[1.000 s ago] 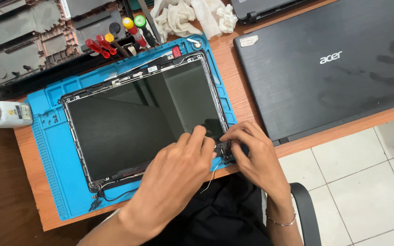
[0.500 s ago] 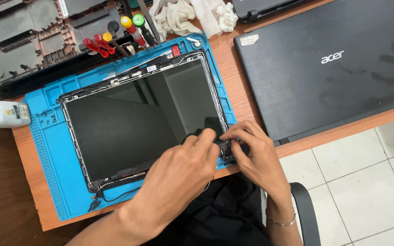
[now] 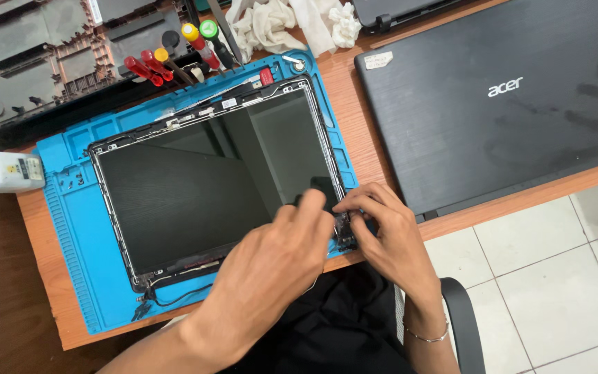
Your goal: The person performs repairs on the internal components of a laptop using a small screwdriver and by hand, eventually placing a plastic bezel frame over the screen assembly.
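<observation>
Brown wooden desk (image 3: 375, 149), white tiled floor (image 3: 555, 291), black chair armrest (image 3: 461, 318)

A bright blue work mat (image 3: 77, 235) lies under a dark glossy screen panel (image 3: 195, 187); red, yellow and green screwdriver handles (image 3: 167, 55) sit beside white rags (image 3: 278, 21), a matte black laptop (image 3: 500, 104) on reddish-brown wood.

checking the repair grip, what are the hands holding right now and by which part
Both hands meet at the near right corner of the laptop screen assembly on the blue mat. The left hand presses on the panel; the right hand fingers pinch the corner hinge area. Any small part cannot be told.
</observation>
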